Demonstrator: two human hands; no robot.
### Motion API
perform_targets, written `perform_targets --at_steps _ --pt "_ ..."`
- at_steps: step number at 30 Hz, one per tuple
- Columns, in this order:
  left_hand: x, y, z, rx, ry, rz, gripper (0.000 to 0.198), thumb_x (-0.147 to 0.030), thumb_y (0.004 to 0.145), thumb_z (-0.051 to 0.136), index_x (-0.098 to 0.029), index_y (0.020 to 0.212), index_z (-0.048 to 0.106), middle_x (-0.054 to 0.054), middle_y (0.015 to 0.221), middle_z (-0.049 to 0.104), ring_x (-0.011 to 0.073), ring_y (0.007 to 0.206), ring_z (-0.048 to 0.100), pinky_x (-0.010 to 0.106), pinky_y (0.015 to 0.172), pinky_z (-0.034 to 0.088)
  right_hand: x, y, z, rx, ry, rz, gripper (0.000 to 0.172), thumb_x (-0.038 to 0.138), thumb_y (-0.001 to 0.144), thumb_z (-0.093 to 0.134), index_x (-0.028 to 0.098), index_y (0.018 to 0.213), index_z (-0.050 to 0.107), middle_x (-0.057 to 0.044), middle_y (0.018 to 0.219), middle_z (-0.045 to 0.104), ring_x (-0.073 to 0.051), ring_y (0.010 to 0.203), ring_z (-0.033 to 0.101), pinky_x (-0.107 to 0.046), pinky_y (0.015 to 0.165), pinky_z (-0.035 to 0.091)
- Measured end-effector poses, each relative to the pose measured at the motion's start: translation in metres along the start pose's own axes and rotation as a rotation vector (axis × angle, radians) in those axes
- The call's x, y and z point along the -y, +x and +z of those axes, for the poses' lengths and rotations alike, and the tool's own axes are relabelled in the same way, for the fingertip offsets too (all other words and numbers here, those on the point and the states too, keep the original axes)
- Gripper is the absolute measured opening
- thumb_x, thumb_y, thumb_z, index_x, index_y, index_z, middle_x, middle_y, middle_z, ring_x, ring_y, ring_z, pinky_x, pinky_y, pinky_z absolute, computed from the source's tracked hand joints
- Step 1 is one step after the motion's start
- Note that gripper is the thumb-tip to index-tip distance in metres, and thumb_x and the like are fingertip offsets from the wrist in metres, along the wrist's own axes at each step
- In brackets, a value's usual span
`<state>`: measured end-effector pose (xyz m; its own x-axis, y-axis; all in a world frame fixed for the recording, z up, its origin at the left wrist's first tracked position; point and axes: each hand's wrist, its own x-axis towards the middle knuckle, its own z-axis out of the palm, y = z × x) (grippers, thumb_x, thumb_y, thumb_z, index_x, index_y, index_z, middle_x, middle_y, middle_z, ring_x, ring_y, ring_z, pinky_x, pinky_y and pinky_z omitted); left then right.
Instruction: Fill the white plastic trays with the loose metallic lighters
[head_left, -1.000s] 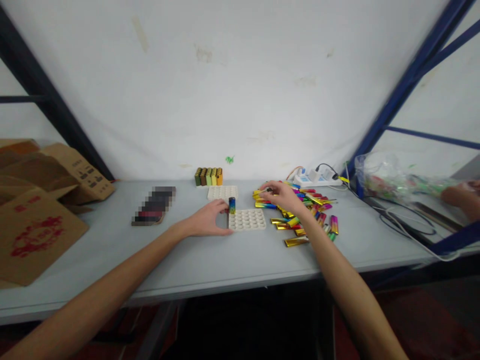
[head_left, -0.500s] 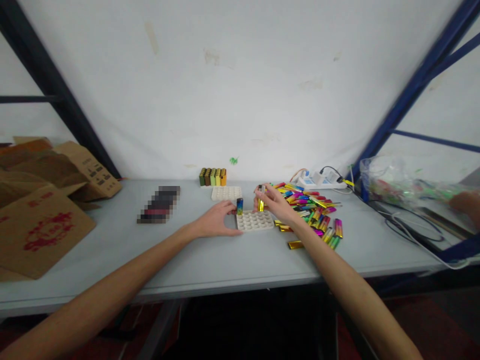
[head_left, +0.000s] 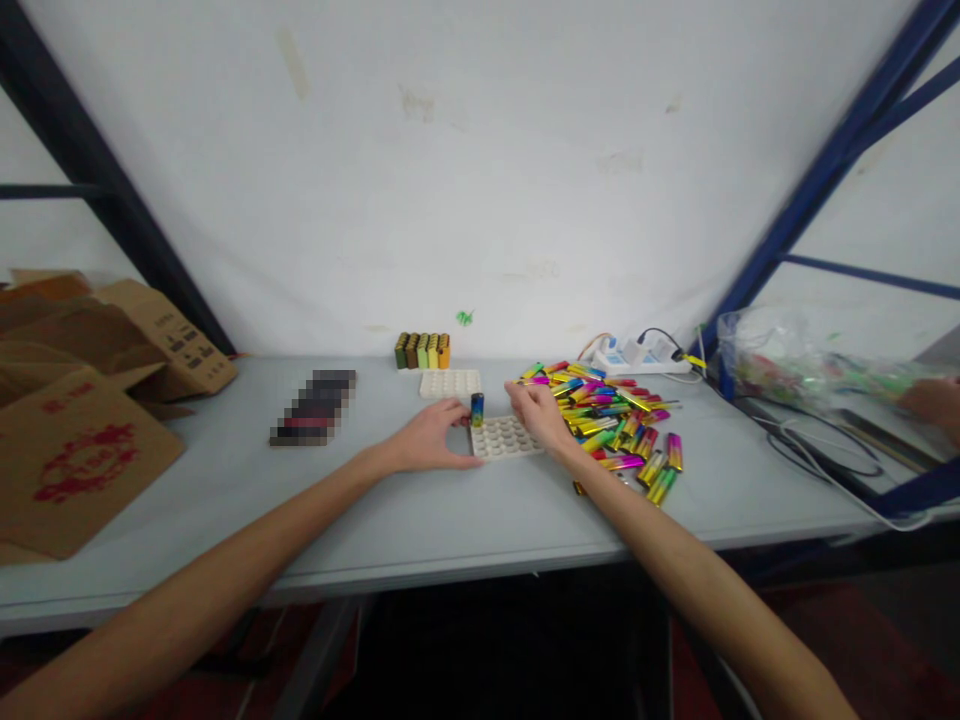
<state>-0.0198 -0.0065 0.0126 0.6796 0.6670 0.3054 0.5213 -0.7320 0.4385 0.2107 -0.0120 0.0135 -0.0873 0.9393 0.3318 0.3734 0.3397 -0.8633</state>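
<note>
A white tray [head_left: 504, 440] with rows of round holes lies on the table. One blue-and-gold lighter [head_left: 477, 410] stands upright at its back left corner. My left hand [head_left: 431, 437] curves around the tray's left end, thumb at the front corner and fingertips beside that lighter. Over the tray's right part, my right hand [head_left: 536, 415] is closed with its back towards me. Whatever its fingers hold is hidden behind the knuckles. Beside it on the right spreads a pile of shiny multicoloured lighters [head_left: 630, 425].
Behind lie a second white tray [head_left: 450, 384] and a block of upright lighters [head_left: 422, 352]. A blurred-out dark object [head_left: 313, 408] and cardboard boxes [head_left: 112, 455] are left. A power strip [head_left: 641, 355], cables [head_left: 817, 450] and another person's hand [head_left: 934, 408] are right.
My right hand has turned and shifted slightly right, and the gold lighter that showed in its fingers is out of sight. My left hand stays at the tray.
</note>
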Motion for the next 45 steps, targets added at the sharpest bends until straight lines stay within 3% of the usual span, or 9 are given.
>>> perform_targets --at_steps 6,11,18,20,22,28,32,41,45 --pt "0.000 0.000 -0.001 0.007 -0.001 -0.001 0.056 -0.060 0.070 0.082 -0.020 0.105 0.065 0.009 0.107 0.065 0.0292 0.099 0.063 0.042 0.092 0.052 -0.001 0.000 0.001 -0.083 -0.056 0.015 0.045 0.053 0.086 0.045 0.025 0.053 0.033 0.005 0.052 0.030 -0.011 0.051 0.031 -0.029 0.053 0.023" --pt "0.002 0.000 0.000 0.007 -0.002 -0.005 0.056 -0.061 0.070 0.082 -0.021 0.106 0.066 0.008 0.107 0.065 0.0289 0.100 0.063 0.041 0.093 0.052 -0.003 0.001 0.001 -0.059 -0.062 0.010 0.049 0.058 0.090 0.047 0.025 0.055 0.033 0.005 0.052 0.032 -0.011 0.052 0.033 -0.028 0.052 0.025" --pt "0.003 0.001 0.000 0.011 0.014 0.001 0.057 -0.065 0.070 0.081 -0.020 0.101 0.065 0.008 0.105 0.065 0.0292 0.099 0.063 0.042 0.093 0.052 0.006 -0.001 -0.004 0.078 0.113 -0.123 0.044 0.068 0.100 0.042 0.025 0.094 0.049 0.004 0.072 0.052 -0.014 0.061 0.050 -0.026 0.058 0.043" --pt "0.004 0.001 0.001 0.011 0.003 0.002 0.058 -0.065 0.070 0.081 -0.019 0.102 0.066 0.009 0.106 0.065 0.0294 0.100 0.063 0.042 0.093 0.052 0.011 -0.002 -0.008 0.055 0.006 -0.236 0.045 0.066 0.101 0.042 0.023 0.095 0.055 -0.003 0.086 0.061 -0.018 0.080 0.059 -0.030 0.074 0.049" --pt "0.005 0.000 0.001 0.007 -0.007 -0.001 0.058 -0.065 0.070 0.082 -0.020 0.104 0.067 0.009 0.107 0.066 0.0296 0.101 0.063 0.043 0.094 0.052 0.016 -0.004 -0.013 0.000 -0.151 -0.320 0.045 0.064 0.101 0.047 0.021 0.094 0.062 -0.006 0.093 0.064 -0.021 0.093 0.059 -0.032 0.084 0.048" --pt "0.006 0.000 0.002 0.008 -0.012 -0.001 0.061 -0.062 0.071 0.083 -0.021 0.112 0.068 0.009 0.111 0.067 0.0303 0.105 0.063 0.044 0.097 0.052 0.025 -0.010 -0.017 0.127 -0.187 -0.280 0.044 0.058 0.104 0.048 0.020 0.085 0.061 0.002 0.068 0.059 -0.015 0.063 0.053 -0.026 0.064 0.039" --pt "0.006 0.000 0.001 0.031 0.004 -0.013 0.063 -0.066 0.070 0.081 -0.020 0.111 0.067 0.009 0.108 0.066 0.0299 0.102 0.062 0.043 0.094 0.052 0.023 -0.010 -0.014 0.230 -0.303 -0.295 0.041 0.053 0.105 0.049 0.020 0.084 0.061 -0.001 0.068 0.064 -0.016 0.065 0.058 -0.026 0.065 0.039" --pt "0.004 0.000 0.001 0.021 -0.001 -0.014 0.063 -0.067 0.071 0.081 -0.019 0.110 0.068 0.009 0.108 0.065 0.0300 0.102 0.063 0.043 0.094 0.052 0.015 -0.005 -0.008 0.319 -0.558 -0.406 0.030 0.041 0.109 0.048 0.019 0.099 0.065 -0.008 0.091 0.070 -0.019 0.078 0.062 -0.028 0.071 0.040" --pt "0.004 0.000 0.001 0.013 -0.008 0.004 0.063 -0.066 0.071 0.081 -0.019 0.111 0.067 0.008 0.107 0.065 0.0296 0.100 0.063 0.042 0.093 0.052 0.020 -0.007 0.001 0.273 -0.736 -0.429 0.030 0.041 0.108 0.051 0.016 0.102 0.066 -0.011 0.096 0.069 -0.021 0.082 0.062 -0.029 0.072 0.040"
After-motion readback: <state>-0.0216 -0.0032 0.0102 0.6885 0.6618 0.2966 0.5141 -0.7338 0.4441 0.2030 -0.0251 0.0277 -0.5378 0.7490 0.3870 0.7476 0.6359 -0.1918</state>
